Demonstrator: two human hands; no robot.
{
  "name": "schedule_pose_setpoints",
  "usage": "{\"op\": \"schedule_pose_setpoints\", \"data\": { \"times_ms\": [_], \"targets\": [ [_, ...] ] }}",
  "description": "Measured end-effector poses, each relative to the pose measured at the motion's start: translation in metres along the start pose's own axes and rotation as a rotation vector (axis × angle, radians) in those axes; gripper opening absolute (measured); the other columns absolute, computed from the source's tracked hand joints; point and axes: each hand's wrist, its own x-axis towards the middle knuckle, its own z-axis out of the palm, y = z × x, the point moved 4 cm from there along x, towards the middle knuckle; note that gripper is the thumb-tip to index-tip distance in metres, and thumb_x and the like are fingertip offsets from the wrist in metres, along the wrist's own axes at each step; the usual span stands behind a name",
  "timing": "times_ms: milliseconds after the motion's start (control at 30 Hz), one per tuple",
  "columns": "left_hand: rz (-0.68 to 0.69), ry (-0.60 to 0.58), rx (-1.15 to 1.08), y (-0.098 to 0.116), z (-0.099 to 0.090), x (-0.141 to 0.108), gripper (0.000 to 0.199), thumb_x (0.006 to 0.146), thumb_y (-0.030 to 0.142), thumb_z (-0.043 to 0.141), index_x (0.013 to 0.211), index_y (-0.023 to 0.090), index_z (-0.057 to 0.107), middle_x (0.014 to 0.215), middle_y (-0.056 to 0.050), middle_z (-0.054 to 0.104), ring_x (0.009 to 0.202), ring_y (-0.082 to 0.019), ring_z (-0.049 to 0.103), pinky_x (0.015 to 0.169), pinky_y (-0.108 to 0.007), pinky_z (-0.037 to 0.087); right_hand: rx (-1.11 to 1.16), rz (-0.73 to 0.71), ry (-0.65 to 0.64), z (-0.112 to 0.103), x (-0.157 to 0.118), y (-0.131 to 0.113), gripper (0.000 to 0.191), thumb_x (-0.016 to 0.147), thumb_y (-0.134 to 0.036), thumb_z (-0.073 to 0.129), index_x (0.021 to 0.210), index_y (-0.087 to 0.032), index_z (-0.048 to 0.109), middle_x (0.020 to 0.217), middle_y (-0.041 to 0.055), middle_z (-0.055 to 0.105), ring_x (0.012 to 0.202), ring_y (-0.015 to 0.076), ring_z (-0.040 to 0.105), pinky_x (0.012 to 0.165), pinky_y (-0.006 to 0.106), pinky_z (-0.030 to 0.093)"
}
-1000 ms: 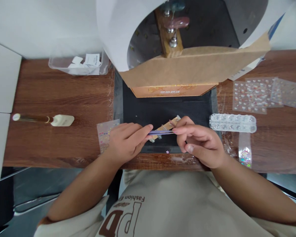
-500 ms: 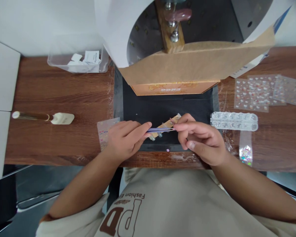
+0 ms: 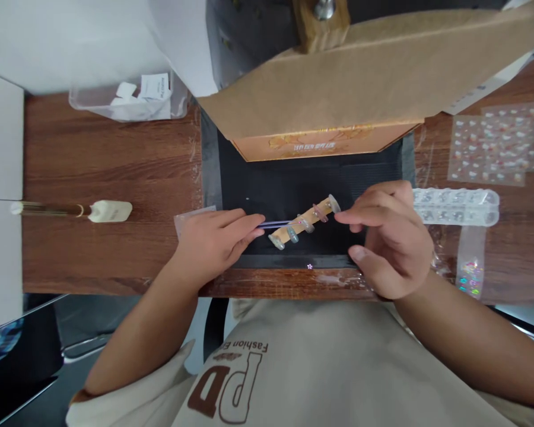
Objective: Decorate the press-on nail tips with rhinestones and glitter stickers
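My left hand (image 3: pixel 220 240) is closed around a pair of purple tweezers (image 3: pixel 273 225), whose tips point right, over a wooden nail stand. Several glossy false nails (image 3: pixel 292 235) are mounted across this stand (image 3: pixel 312 214), which lies slantwise on the black mat (image 3: pixel 267 184). Whether the tips grip something small I cannot tell. My right hand (image 3: pixel 387 237) is apart from the tweezers, thumb and fingers spread, with the index fingertip close to the stand's right end. A small flower-shaped piece (image 3: pixel 310 267) lies on the mat's front edge.
A cardboard box (image 3: pixel 329 142) and a lamp housing (image 3: pixel 182 47) stand behind the mat. To the right are a clear compartment case (image 3: pixel 458 206), sticker sheets (image 3: pixel 485 148) and a glitter packet (image 3: pixel 470 273). A polish bottle (image 3: pixel 111 211) and plastic tub (image 3: pixel 89 101) are at left.
My right hand has drawn away to the right from the tweezer tips and its fingers have spread. The tweezers have shifted slightly left. The camera view has moved too.
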Motion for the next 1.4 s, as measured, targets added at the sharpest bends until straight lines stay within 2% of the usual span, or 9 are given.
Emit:
{"op": "schedule_pose_setpoints", "data": {
  "times_ms": [100, 233, 367, 533, 733, 1000, 1267, 1400],
  "targets": [
    [-0.004, -0.040, 0.007, 0.000, 0.001, 0.004, 0.024, 0.101, 0.033, 0.050, 0.100, 0.018, 0.069, 0.072, 0.002, 0.067, 0.056, -0.012, 0.058, 0.052, -0.025, 0.040, -0.222, -0.052, -0.045, 0.003, 0.000, -0.002, 0.030, 0.078, -0.025, 0.055, 0.107, -0.021, 0.065, 0.083, 0.0027, 0.060, 0.080, 0.0210, 0.056, 0.081, 0.045, 0.038],
    [0.007, -0.064, 0.009, 0.000, 0.003, 0.006, 0.025, 0.101, 0.033, 0.049, 0.101, 0.018, 0.069, 0.073, 0.001, 0.068, 0.058, -0.012, 0.059, 0.052, -0.025, 0.039, -0.401, -0.016, -0.128, 0.009, -0.004, -0.003, 0.032, 0.081, -0.028, 0.053, 0.112, -0.026, 0.062, 0.099, 0.0055, 0.057, 0.095, 0.0268, 0.055, 0.086, 0.048, 0.036],
    [0.024, -0.071, 0.027, -0.001, 0.004, 0.008, 0.025, 0.101, 0.034, 0.049, 0.101, 0.019, 0.069, 0.073, 0.002, 0.068, 0.059, -0.013, 0.059, 0.053, -0.026, 0.038, -0.486, 0.003, -0.215, 0.014, -0.007, -0.001, 0.035, 0.077, -0.028, 0.055, 0.112, -0.029, 0.059, 0.123, 0.0064, 0.055, 0.112, 0.0335, 0.050, 0.092, 0.053, 0.037],
    [0.016, -0.083, 0.026, -0.001, 0.006, 0.009, 0.027, 0.101, 0.035, 0.048, 0.101, 0.018, 0.070, 0.076, 0.001, 0.069, 0.061, -0.013, 0.061, 0.055, -0.026, 0.039, -0.476, -0.043, -0.214, 0.018, -0.008, 0.002, 0.041, 0.073, -0.027, 0.054, 0.114, -0.028, 0.058, 0.137, 0.0079, 0.047, 0.124, 0.0371, 0.041, 0.098, 0.061, 0.039],
    [-0.003, -0.081, 0.024, -0.003, 0.006, 0.007, 0.027, 0.101, 0.036, 0.049, 0.102, 0.019, 0.070, 0.078, 0.000, 0.070, 0.063, -0.014, 0.062, 0.054, -0.026, 0.038, -0.424, -0.003, -0.274, 0.020, -0.007, 0.005, 0.039, 0.078, -0.032, 0.050, 0.115, -0.026, 0.060, 0.144, 0.0080, 0.042, 0.130, 0.0399, 0.038, 0.102, 0.065, 0.036],
    [-0.067, -0.147, -0.004, -0.004, 0.010, 0.007, 0.032, 0.102, 0.040, 0.044, 0.105, 0.023, 0.071, 0.081, -0.001, 0.072, 0.068, -0.015, 0.064, 0.056, -0.027, 0.037, -0.398, 0.020, -0.325, 0.022, -0.007, 0.005, 0.037, 0.081, -0.035, 0.048, 0.115, -0.026, 0.060, 0.148, 0.0067, 0.039, 0.134, 0.0416, 0.036, 0.106, 0.067, 0.030],
    [-0.106, -0.192, -0.004, -0.002, 0.011, 0.008, 0.035, 0.103, 0.042, 0.039, 0.107, 0.024, 0.070, 0.082, -0.002, 0.071, 0.068, -0.016, 0.066, 0.054, -0.029, 0.039, -0.396, 0.028, -0.371, 0.021, -0.007, 0.006, 0.035, 0.087, -0.045, 0.045, 0.113, -0.028, 0.062, 0.150, 0.0044, 0.040, 0.136, 0.0401, 0.035, 0.108, 0.068, 0.031],
    [-0.156, -0.231, -0.013, -0.003, 0.011, 0.007, 0.038, 0.103, 0.045, 0.037, 0.109, 0.027, 0.069, 0.083, -0.002, 0.072, 0.070, -0.017, 0.066, 0.053, -0.029, 0.039, -0.404, 0.010, -0.336, 0.021, -0.006, 0.004, 0.037, 0.086, -0.043, 0.044, 0.112, -0.024, 0.063, 0.149, 0.0097, 0.042, 0.135, 0.0421, 0.035, 0.108, 0.069, 0.030]
  ]
}}
